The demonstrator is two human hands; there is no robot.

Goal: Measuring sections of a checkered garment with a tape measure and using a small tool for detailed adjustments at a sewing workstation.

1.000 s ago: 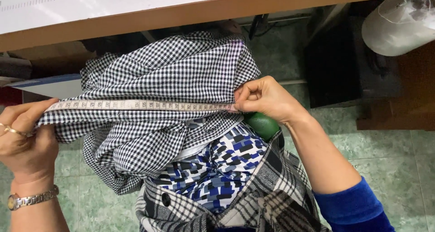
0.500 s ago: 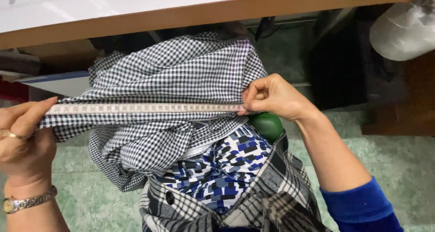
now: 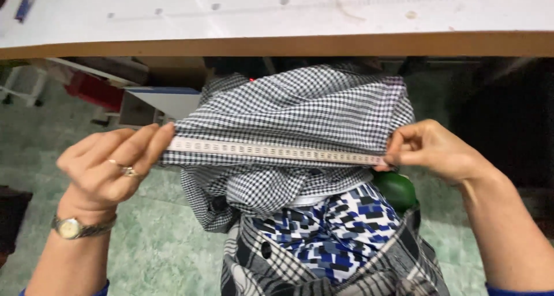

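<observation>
A black-and-white checked cloth (image 3: pixel 300 111) is held up below a table edge. A pale measuring tape (image 3: pixel 271 151) is stretched flat across it. My left hand (image 3: pixel 109 166), with a ring and a wristwatch, pinches the tape's left end together with the cloth's edge. My right hand (image 3: pixel 430 151) pinches the tape's right end against the cloth's right edge. The cloth sags between the two hands and hides what lies behind it.
A white tabletop with a wooden edge (image 3: pixel 277 45) spans the top. Below the cloth lie a blue-and-white patterned fabric (image 3: pixel 332 232), a larger plaid fabric (image 3: pixel 288 273) and a green round object (image 3: pixel 395 189). A green floor (image 3: pixel 156 238) and a red box (image 3: pixel 92 91) lie at the left.
Both hands have stayed on the tape and cloth. The view has shifted so the hands and cloth sit lower and more to the right, with more tabletop showing.
</observation>
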